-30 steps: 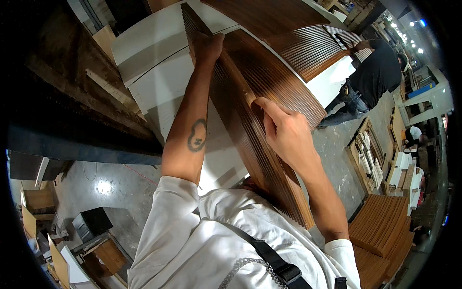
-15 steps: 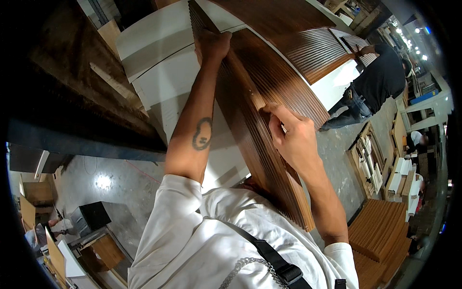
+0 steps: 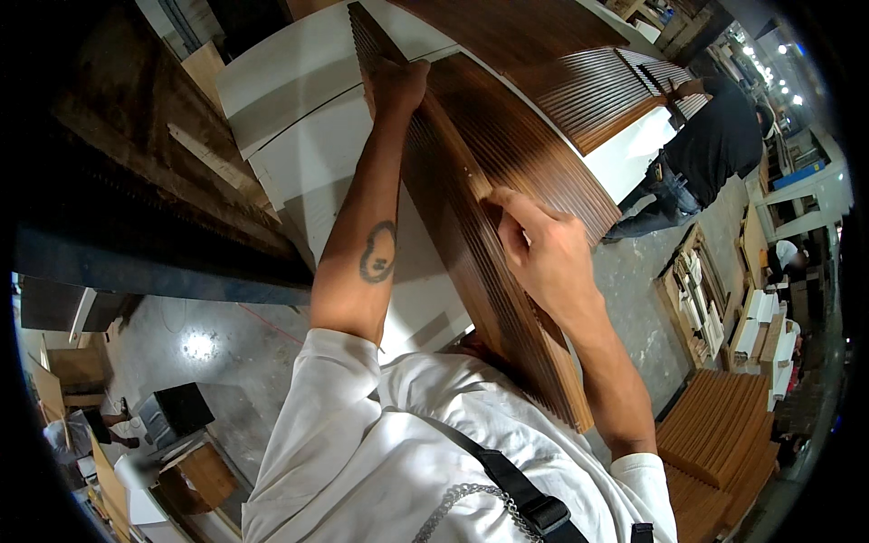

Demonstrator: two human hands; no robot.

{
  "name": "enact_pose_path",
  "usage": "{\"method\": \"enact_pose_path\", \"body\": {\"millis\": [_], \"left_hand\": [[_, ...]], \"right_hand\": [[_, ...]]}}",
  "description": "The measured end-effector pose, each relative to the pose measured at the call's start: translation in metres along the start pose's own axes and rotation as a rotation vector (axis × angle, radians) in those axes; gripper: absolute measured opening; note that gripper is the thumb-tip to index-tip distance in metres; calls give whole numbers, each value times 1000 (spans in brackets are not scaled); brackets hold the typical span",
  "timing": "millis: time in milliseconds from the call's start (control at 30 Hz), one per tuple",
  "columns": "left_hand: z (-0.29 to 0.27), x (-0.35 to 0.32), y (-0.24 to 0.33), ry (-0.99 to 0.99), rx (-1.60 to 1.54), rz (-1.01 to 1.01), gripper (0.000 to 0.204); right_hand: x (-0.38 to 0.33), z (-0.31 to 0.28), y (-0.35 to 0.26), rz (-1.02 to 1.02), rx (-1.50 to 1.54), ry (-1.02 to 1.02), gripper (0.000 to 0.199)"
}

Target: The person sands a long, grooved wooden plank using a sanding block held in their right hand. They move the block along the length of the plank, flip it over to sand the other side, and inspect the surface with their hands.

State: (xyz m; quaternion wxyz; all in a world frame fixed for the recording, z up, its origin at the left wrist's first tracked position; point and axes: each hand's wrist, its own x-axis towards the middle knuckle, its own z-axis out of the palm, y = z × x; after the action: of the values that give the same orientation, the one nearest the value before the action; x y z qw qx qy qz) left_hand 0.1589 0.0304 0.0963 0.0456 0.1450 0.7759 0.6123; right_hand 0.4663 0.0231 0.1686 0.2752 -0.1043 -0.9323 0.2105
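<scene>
A long brown fluted wood panel (image 3: 453,217) stands tilted on its edge, running from the far left down toward my body. Near its far end my left hand (image 3: 398,86) is closed around the panel's upper edge. My right hand (image 3: 548,253) is by the middle of that edge, its thumb and fingers pinched together against the wood. A paler patch (image 3: 477,185) shows on the edge right beside these fingertips. Whatever is in the pinch, if anything, is too small or hidden to name.
Under the panel is a white work surface (image 3: 312,158). Another fluted panel (image 3: 534,145) lies to its right. At the far right a person in black (image 3: 715,136) bends over more slats. Stacked fluted panels (image 3: 715,425) sit at the lower right; a dark beam (image 3: 163,267) is on the left.
My right fingertips have shifted slightly up and left along the panel's edge. The left hand keeps its hold, and the panel has barely moved.
</scene>
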Motion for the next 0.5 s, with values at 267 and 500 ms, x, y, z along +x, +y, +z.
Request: {"method": "enact_pose_path", "body": {"millis": [267, 500], "left_hand": [[-10, 1, -15, 24, 117, 171, 100], [-65, -205, 37, -583, -366, 123, 100]], "right_hand": [[-57, -35, -8, 395, 447, -303, 60], [-78, -50, -8, 619, 737, -521, 74]]}}
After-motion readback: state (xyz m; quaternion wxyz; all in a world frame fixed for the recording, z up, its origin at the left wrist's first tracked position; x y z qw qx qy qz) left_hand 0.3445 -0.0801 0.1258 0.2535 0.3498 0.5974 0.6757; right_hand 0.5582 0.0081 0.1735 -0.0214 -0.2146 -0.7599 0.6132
